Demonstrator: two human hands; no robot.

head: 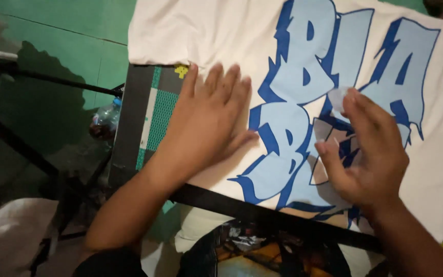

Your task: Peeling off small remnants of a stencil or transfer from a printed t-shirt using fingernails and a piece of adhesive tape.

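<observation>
A: One view, head camera. Report the left hand.

B: The left hand lies flat, palm down, on a white shirt; fingers are extended and together, thumb spread. Its grip is fully open and holds nothing.

A: Location of the shirt?

B: It is spread over a dark counter, whose green mat shows just left of the hand. A large blue graffiti print covers the shirt's middle.

A: Right hand?

B: The right hand hovers over the print, fingers curled. Its grip is nearly closed: fingertips pinch a small pale film piece. Whether that piece is stuck to the print, I cannot tell.

A: Surroundings?

B: A plastic bottle sits left of the counter, near its edge, against a green wall. White cloth lies at lower left.
</observation>
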